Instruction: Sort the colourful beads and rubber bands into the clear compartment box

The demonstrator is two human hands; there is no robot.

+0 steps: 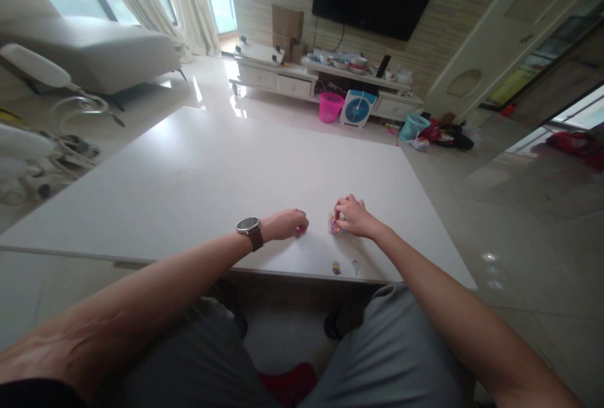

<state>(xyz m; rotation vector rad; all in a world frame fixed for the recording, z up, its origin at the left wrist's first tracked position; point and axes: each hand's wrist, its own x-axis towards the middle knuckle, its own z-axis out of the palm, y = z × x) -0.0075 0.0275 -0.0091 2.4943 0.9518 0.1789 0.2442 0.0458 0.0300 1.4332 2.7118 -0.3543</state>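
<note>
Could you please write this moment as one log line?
left hand: touching pink piece; right hand: at clear box; table: small figure near edge

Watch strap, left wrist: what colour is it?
The watch strap is brown; see the head view.

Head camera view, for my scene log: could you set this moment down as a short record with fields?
Surface: white rectangular table
Left hand: fingertips at a small pink piece; firmness of grip unclear
Left wrist: round silver watch with brown strap
Right hand: fingers at a small clear box of colourful pieces; anything pinched is too small to tell
Near table edge: small yellow-and-blue figure piece, beside a small pale grey piece, apart
Background floor: bright pink basket, blue-and-white square fan
</note>
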